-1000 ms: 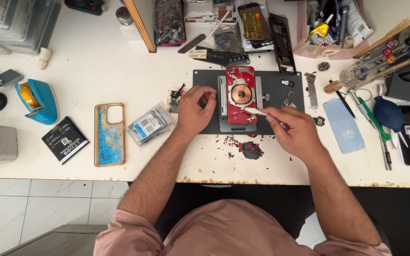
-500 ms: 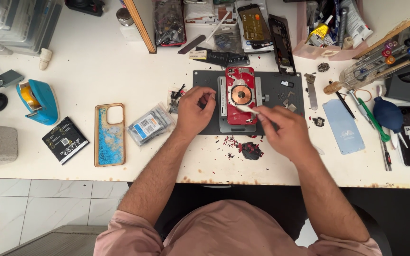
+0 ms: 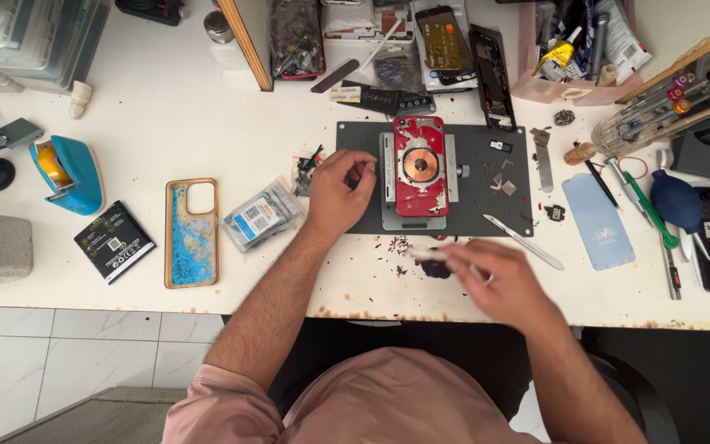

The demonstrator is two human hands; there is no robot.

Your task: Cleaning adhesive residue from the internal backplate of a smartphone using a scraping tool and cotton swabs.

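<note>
The left hand (image 3: 337,196) rests curled at the edge of a grey work mat (image 3: 355,140), fingers nearly closed; whether they pinch anything I cannot tell. Just beside its fingertips, clamped in a metal holder, lies the red phone back (image 3: 420,164), its paint badly chipped around a copper coil. The right hand (image 3: 495,279), nearer the bench (image 3: 166,115) edge, grips a thin pale tool (image 3: 427,256) over red flakes (image 3: 400,247).

Left hand (image 3: 337,196): forearm extended forward, fingers curled, thumb and forefinger pinched. Right hand (image 3: 499,284): drawn nearer the body, fingers loosely closed, motion-blurred.
</note>
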